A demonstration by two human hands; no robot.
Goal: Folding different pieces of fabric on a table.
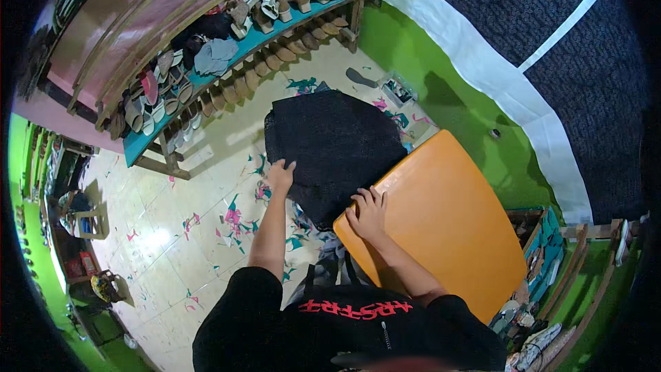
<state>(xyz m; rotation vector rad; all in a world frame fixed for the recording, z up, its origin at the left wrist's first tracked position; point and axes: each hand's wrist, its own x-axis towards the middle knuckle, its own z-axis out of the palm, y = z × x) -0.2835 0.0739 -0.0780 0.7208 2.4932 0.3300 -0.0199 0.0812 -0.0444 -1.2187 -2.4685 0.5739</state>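
Observation:
A broad piece of black cloth (330,138) is spread in front of me, its layers uneven at the left edge. What lies beneath it is hidden. At that left edge, my left hand (280,178) is closed on the cloth's border, thumb and fingers near each other. My right hand (368,215) lies on the near-left corner of an orange tabletop (441,213), its fingers apart and reaching over the edge beside the cloth. The cloth meets the tabletop along its left side.
A teal-topped bench (255,41) holds several shoes, with wooden shoe forms hanging below. Pink and green scraps (234,217) litter the tiled floor. A clear plastic box (398,89) sits by the green wall. Right of the tabletop is a cluttered teal bin (544,248).

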